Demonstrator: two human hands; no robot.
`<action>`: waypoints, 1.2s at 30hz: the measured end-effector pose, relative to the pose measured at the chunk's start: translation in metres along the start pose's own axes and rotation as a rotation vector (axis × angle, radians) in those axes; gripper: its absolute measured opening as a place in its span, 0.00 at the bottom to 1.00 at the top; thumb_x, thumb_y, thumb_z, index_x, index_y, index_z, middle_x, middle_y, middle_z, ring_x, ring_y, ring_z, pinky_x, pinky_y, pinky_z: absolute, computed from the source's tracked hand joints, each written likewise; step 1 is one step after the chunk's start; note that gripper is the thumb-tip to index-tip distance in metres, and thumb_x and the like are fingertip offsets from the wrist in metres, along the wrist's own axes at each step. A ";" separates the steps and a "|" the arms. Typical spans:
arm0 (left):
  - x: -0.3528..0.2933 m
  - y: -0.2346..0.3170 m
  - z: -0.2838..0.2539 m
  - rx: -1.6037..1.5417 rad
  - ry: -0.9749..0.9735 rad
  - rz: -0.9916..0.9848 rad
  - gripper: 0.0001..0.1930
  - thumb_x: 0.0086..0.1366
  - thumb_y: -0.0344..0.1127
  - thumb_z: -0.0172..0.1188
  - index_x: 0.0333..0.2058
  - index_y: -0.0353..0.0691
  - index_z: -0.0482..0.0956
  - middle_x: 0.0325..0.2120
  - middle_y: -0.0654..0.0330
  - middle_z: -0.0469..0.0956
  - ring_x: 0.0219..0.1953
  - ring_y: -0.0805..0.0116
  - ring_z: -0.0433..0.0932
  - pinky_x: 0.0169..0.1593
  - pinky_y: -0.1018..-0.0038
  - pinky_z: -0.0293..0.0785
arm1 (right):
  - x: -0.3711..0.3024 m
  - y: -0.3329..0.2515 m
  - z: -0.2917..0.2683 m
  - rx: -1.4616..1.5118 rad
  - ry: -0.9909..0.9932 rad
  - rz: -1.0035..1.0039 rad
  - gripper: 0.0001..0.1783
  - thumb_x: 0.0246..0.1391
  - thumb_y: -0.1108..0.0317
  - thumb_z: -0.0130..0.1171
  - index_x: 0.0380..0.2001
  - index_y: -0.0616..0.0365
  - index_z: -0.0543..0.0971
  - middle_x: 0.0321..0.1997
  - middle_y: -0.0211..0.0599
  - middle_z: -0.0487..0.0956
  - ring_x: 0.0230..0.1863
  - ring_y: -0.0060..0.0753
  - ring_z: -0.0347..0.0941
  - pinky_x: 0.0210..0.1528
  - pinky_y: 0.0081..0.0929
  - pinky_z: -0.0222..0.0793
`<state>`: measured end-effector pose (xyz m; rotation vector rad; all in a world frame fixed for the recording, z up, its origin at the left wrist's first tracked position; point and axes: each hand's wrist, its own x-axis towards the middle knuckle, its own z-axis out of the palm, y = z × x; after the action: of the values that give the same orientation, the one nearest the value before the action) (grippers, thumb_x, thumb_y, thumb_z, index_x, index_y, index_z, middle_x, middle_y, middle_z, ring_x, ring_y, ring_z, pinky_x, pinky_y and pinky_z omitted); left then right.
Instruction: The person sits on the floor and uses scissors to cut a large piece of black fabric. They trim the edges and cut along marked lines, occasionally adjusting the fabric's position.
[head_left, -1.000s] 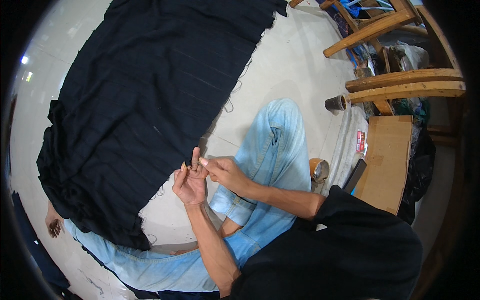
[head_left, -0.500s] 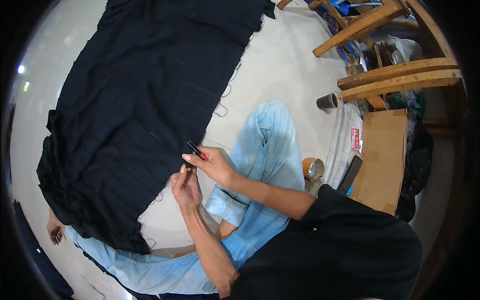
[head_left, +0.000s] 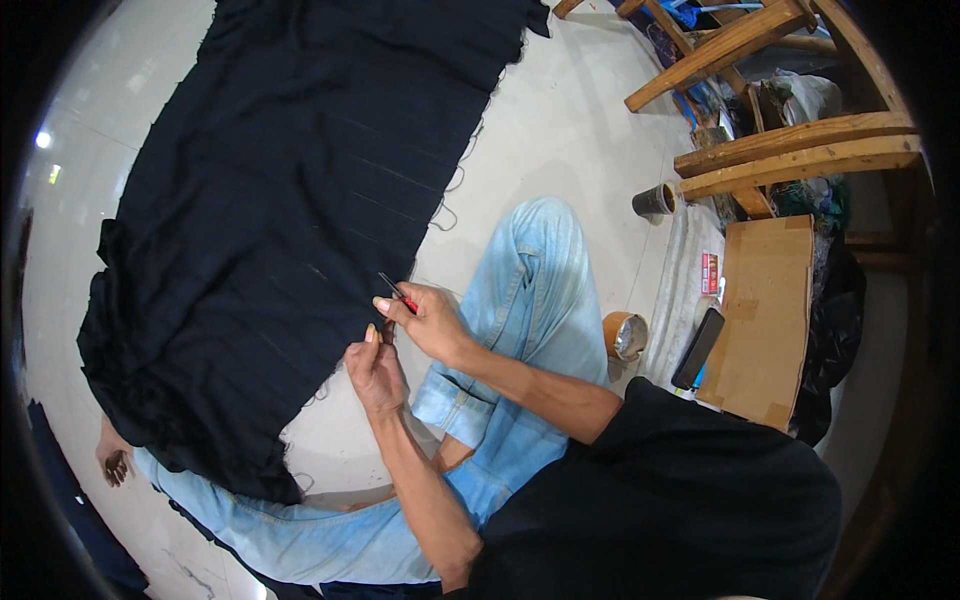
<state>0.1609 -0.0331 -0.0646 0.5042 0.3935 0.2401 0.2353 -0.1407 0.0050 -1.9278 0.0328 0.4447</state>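
A long piece of black cloth (head_left: pixel 290 190) with frayed edges and faint pale lines lies spread over the floor and across my left leg. My left hand (head_left: pixel 374 376) is closed at the cloth's right edge, pinching it between thumb and fingers. Just above, my right hand (head_left: pixel 425 322) grips a small black-and-red tool (head_left: pixel 410 303) that looks like thread snips. Its dark tip points up and left over the cloth. The fingertips of both hands are close together, and the exact bit of edge between them is hard to make out. Loose threads (head_left: pixel 446 212) hang along that edge.
My bent right knee (head_left: pixel 548 245) in pale jeans is beside the hands. To the right are a roll of brown tape (head_left: pixel 626 337), a dark cup (head_left: pixel 655 200), a black phone (head_left: pixel 698 348), a cardboard sheet (head_left: pixel 768 310) and a wooden frame (head_left: pixel 800 155).
My right hand has shifted slightly right and up from the cloth edge, still with the tool. The left hand has barely moved. My torso has leaned a little, uncovering more of the phone.
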 end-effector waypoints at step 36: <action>-0.174 0.385 0.351 0.535 -0.138 2.347 0.40 0.60 0.64 0.59 0.61 0.41 0.60 0.62 0.42 0.60 0.66 0.47 0.61 0.68 0.44 0.52 | 0.050 0.093 0.004 -0.087 0.078 -0.371 0.20 0.57 0.52 0.64 0.33 0.62 0.78 0.27 0.43 0.78 0.33 0.38 0.75 0.40 0.38 0.73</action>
<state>0.1043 0.0915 0.4669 1.3085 -0.5110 2.3779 0.2592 -0.1643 -0.0952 -1.9807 -0.2933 0.1237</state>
